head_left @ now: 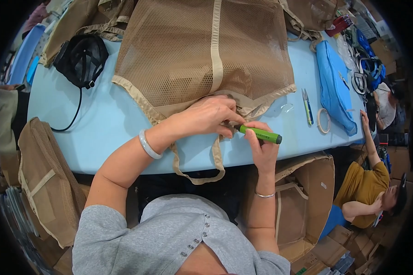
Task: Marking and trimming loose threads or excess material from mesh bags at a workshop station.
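Note:
A tan mesh bag (165, 50) with a beige centre band lies on the pale blue table (80, 142), one strap loop (219, 160) hanging over the front edge. My left hand (212, 113) has its fingers bent on the bag's lower fabric, pinching it beside the strap's root. My right hand (260, 151) grips a green marker (264, 134) with a dark end, held almost level just right of my left fingers. The marker's left end is at the fabric by those fingertips; whether it touches cannot be made out.
A black cap-like item (80, 62) with a cord lies left. Snips (308, 107), a tape ring (323, 120) and a blue pouch (335, 87) lie right. A cardboard box (321, 206) holds mesh pieces below right. A co-worker (360, 192) in mustard sits right. More mesh (46, 183) is left.

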`<state>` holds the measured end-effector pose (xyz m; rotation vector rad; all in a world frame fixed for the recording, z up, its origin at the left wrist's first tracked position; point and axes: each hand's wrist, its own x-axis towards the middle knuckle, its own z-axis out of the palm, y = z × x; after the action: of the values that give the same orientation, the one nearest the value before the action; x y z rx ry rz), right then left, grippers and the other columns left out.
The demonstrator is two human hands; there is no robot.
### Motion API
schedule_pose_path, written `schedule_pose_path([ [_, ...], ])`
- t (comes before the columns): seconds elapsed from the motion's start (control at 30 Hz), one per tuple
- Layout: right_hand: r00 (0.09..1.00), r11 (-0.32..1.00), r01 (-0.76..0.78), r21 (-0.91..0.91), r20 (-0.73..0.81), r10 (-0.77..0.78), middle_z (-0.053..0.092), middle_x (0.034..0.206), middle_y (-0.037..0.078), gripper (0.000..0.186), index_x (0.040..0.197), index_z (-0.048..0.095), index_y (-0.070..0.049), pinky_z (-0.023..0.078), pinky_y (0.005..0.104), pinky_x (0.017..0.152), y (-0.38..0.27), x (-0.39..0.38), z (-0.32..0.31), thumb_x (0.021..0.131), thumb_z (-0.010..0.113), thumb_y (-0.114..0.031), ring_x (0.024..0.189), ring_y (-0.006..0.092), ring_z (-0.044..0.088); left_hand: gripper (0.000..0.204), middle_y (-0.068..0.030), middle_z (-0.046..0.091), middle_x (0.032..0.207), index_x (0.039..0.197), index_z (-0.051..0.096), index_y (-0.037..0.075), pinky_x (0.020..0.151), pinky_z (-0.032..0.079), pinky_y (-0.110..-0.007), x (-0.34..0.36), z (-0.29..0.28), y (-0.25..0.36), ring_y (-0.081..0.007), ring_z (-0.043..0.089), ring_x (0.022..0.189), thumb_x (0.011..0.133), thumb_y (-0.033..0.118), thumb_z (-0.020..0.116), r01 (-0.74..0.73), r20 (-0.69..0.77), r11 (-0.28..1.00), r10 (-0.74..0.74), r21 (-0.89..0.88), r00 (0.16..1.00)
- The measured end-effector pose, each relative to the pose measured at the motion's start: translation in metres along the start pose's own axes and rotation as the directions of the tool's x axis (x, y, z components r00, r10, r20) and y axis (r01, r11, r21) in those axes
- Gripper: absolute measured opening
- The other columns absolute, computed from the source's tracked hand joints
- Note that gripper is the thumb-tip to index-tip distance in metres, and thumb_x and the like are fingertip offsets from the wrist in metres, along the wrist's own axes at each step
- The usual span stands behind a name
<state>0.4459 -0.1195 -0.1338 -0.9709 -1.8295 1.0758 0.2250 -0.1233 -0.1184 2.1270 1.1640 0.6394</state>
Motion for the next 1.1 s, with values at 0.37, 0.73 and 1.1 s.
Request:
schedule_pose_path([
  [0.37,0.989,0.967,0.052,0.248,-0.144,-0.017,0.061,0.087,0.005,0.009,0.095,0.062,0.000,0.045,0.0205,0.060,0.005,-0.013,-0.009,0.091,0.059,-0.008,0.065,0.0087,0.055,0.046,-0.0069,0.058,0.088,0.112,0.072,0.016,0.080,0.047,-0.039,-0.001,-0.001,0.000,-0.0271,0.056,0.091,0.067,0.018,0.081,-0.033,-0.051,0.998,0.035,0.045,0.998],
  [0.73,0.936,0.931,0.145,0.335,-0.352,-0.020,0.063,0.091,0.008,0.027,0.121,0.057,-0.002,0.040,0.0182,0.057,0.023,-0.015,-0.010,0.096,0.055,-0.015,0.072,0.0073,0.054,0.033,-0.0081,0.064,0.099,0.116,0.067,0.013,0.081,0.051,-0.036,-0.062,-0.013,0.044,-0.0253,0.061,0.094,0.083,0.013,0.071,-0.036,-0.276,0.992,0.069,0.125,0.959],
  [1.1,0.943,0.925,0.291,0.245,-0.238,-0.233,0.063,0.088,0.007,0.018,0.115,0.058,-0.006,0.040,0.0208,0.058,-0.018,0.001,0.027,0.097,0.057,-0.008,0.069,0.0093,0.052,0.019,-0.0119,0.068,0.091,0.101,0.068,0.004,0.073,0.051,-0.034,-0.167,-0.015,0.032,-0.0251,0.065,0.081,0.087,0.017,0.066,0.361,-0.682,0.888,-0.452,-0.284,0.575],
])
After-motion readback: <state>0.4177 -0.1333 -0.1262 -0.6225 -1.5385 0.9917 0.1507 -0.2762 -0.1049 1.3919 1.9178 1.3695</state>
